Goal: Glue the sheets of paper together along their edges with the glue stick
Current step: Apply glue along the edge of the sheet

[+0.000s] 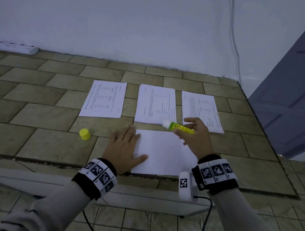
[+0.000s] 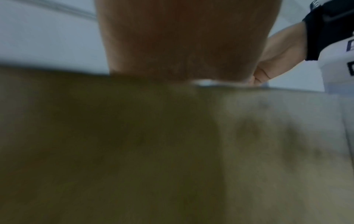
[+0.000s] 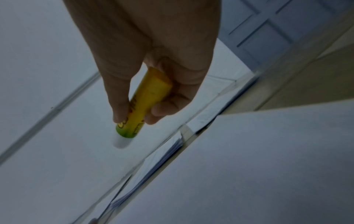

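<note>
Glue was the thing I had to watch: my right hand (image 1: 195,134) was curled round the uncapped yellow-and-green glue stick (image 1: 180,127), its white tip (image 3: 121,142) pointing left and raised above the far edge of the blank white sheet of paper (image 1: 165,156), not yet touching it. My left hand (image 1: 125,146) lay flat with straight fingers on that sheet's left edge, pinning it to the tile-patterned bench (image 1: 45,118). I judged that if this pressure eased as the stick dragged, the thin sheet would slide or wrinkle and the glue line would wander off the edge; too heavy a stroke might tear it or smear the bench. Left bare, the tip could also dry, since the small yellow cylindrical cap (image 1: 85,134) stood well apart to the left. I counted one blank sheet, one glue stick, one cap, and three lots of printed paper beyond: left pile (image 1: 104,99), middle pile (image 1: 156,104), right pile (image 1: 201,109). How many leaves each held I could not tell.
</note>
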`<state>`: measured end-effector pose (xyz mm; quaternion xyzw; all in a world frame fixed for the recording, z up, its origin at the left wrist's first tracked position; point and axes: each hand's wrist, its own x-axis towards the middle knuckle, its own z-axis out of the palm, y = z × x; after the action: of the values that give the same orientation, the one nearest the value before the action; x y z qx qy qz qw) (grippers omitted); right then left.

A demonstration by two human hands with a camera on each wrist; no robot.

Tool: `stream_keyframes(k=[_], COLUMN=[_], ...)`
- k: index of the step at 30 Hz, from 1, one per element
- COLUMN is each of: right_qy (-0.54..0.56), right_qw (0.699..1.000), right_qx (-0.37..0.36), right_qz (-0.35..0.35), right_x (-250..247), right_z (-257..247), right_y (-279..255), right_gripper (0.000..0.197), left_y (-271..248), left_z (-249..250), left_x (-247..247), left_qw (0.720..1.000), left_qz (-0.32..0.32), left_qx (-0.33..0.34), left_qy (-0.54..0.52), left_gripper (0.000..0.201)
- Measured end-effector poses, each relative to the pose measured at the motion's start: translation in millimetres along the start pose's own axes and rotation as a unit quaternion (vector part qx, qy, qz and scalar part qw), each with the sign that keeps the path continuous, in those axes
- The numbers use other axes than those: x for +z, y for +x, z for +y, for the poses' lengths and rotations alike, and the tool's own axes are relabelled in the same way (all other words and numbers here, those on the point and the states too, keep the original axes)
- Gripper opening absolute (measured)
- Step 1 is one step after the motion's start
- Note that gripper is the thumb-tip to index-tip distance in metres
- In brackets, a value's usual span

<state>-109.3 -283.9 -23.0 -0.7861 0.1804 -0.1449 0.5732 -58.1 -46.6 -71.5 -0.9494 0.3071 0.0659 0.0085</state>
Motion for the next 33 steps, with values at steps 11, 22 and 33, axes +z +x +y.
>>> stream_keyframes(k=[11,22,33], right_qy=[-0.022,-0.221,-0.284], right_qw=[0.999,0.959,0.944], right_qx=[-0.026,-0.128,-0.118], right_qz=[-0.037,-0.119,-0.117], right_x=[65,104,80], right_z=[-22,-27,-26], right_y=[12,23,22], right_gripper=[0.021,0.024,0.025], left_y=[-1,-1,0], left_z=[-4,-7,-6], left_x=[17,21,22], left_qw=[0.998,0.998,0.998], left_qz=[0.022,0.035,0.032], left_qx=[-0.002,0.009,-0.003], left_qy=[-0.053,-0.054,-0.052], left_gripper=[0.117,0.114,0.116])
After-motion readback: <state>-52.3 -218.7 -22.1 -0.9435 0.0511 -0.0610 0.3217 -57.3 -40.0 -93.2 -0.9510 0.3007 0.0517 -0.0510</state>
